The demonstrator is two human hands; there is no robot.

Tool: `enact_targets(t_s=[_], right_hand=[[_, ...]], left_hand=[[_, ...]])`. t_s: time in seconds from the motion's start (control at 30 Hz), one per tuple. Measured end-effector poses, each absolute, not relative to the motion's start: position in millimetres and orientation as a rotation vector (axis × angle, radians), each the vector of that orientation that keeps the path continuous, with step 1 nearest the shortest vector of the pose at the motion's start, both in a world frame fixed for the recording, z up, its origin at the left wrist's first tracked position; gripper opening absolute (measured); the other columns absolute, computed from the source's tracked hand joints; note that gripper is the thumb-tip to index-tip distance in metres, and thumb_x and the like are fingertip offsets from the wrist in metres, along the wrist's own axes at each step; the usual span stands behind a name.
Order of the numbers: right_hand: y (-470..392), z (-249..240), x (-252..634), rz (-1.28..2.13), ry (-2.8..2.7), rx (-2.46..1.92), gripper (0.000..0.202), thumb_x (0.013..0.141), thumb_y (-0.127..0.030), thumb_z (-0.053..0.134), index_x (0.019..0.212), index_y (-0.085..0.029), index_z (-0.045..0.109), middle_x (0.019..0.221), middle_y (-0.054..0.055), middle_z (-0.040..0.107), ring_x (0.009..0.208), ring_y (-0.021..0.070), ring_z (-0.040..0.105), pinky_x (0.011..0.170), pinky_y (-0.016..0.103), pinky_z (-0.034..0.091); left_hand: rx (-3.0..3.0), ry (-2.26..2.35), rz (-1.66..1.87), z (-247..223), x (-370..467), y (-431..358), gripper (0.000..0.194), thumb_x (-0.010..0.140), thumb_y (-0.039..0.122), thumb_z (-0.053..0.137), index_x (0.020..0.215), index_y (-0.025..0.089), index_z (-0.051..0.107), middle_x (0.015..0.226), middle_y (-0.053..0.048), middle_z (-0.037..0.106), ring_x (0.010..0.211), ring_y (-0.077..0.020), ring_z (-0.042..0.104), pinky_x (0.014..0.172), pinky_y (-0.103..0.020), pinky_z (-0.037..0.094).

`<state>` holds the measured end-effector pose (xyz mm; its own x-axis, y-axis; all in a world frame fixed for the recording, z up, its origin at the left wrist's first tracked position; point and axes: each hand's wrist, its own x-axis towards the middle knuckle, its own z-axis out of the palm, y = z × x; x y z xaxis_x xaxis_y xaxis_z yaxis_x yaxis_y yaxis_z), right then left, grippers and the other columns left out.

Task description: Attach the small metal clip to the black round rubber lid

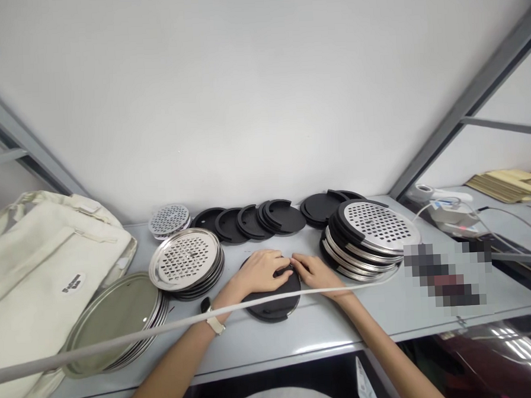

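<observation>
A round black plate (273, 306) lies on the grey bench directly in front of me. My left hand (261, 273) rests over its far left part, fingers curled and closed on it. At the far right rim, my right hand (312, 272) has its fingers pressed together on the same plate. The two hands' fingertips nearly meet there. What exactly lies under the fingertips is hidden. Left of the hands stands a stack topped by a perforated metal grater disc (186, 259). On the right is a taller stack of grater discs (380, 225) with black rims.
Black plates with raised partial rims (288, 217) lie along the wall. Small perforated discs (169, 220) stand back left. Stacked round metal trays (111, 320) and a cream bag (51, 281) occupy the left. A pale cable (165, 330) crosses in front of my forearms.
</observation>
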<state>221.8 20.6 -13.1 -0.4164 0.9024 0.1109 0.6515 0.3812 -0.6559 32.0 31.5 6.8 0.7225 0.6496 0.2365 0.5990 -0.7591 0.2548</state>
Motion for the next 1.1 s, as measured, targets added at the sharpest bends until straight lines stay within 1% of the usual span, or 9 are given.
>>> enact_targets(t_s=[0.2, 0.33, 0.57, 0.67, 0.9, 1.1], right_hand=[[21.9, -13.5, 219.4, 0.677, -2.200, -1.392, 0.031, 0.095, -0.029, 0.033, 0.068, -0.020, 0.046, 0.061, 0.000, 0.053, 0.057, 0.0141, 0.048, 0.059, 0.026, 0.031], [23.2, -17.1, 220.2, 0.638, -2.211, -1.396, 0.031, 0.095, -0.029, 0.032, 0.070, -0.020, 0.048, 0.063, 0.001, 0.055, 0.059, 0.0145, 0.049, 0.059, 0.026, 0.031], [23.1, -20.9, 220.0, 0.612, -2.198, -1.390, 0.031, 0.095, -0.027, 0.034, 0.070, -0.019, 0.051, 0.064, 0.002, 0.057, 0.058, 0.0145, 0.050, 0.058, 0.026, 0.031], [22.3, -20.5, 219.9, 0.608, -2.193, -1.394, 0.031, 0.095, -0.027, 0.034, 0.070, -0.019, 0.050, 0.064, 0.001, 0.057, 0.058, 0.0143, 0.051, 0.058, 0.025, 0.031], [22.8, -17.1, 223.3, 0.657, -2.194, -1.379, 0.032, 0.093, -0.029, 0.036, 0.066, -0.019, 0.049, 0.059, -0.001, 0.053, 0.055, 0.0126, 0.047, 0.056, 0.024, 0.031], [22.8, -18.2, 224.5, 0.711, -2.131, -1.352, 0.034, 0.092, -0.034, 0.036, 0.063, -0.019, 0.044, 0.054, -0.004, 0.041, 0.053, 0.0114, 0.039, 0.052, 0.024, 0.028]], left_hand=[[2.765, 1.056, 0.449, 8.7, 32.7, 32.9, 0.021, 0.090, 0.035, 0.049, 0.082, 0.018, 0.061, 0.080, -0.003, 0.057, 0.073, -0.0171, 0.055, 0.064, -0.029, 0.039], [2.765, 1.061, 0.446, 8.6, 32.9, 33.0, 0.020, 0.089, 0.035, 0.050, 0.083, 0.019, 0.061, 0.081, -0.003, 0.057, 0.073, -0.0169, 0.055, 0.064, -0.029, 0.039], [2.749, 1.090, 0.437, 9.3, 33.6, 32.7, 0.018, 0.088, 0.034, 0.051, 0.082, 0.020, 0.061, 0.081, -0.003, 0.058, 0.072, -0.0168, 0.055, 0.061, -0.028, 0.037], [2.738, 1.102, 0.437, 8.7, 35.6, 33.4, 0.017, 0.086, 0.033, 0.053, 0.079, 0.020, 0.061, 0.078, -0.002, 0.059, 0.072, -0.0171, 0.056, 0.061, -0.027, 0.036], [2.712, 1.108, 0.445, 8.7, 38.2, 33.7, 0.018, 0.085, 0.032, 0.053, 0.074, 0.019, 0.059, 0.073, -0.001, 0.060, 0.068, -0.0164, 0.056, 0.059, -0.027, 0.035], [2.708, 1.110, 0.439, 10.1, 38.4, 33.8, 0.017, 0.085, 0.031, 0.054, 0.075, 0.019, 0.060, 0.072, -0.001, 0.061, 0.068, -0.0164, 0.057, 0.059, -0.027, 0.035]])
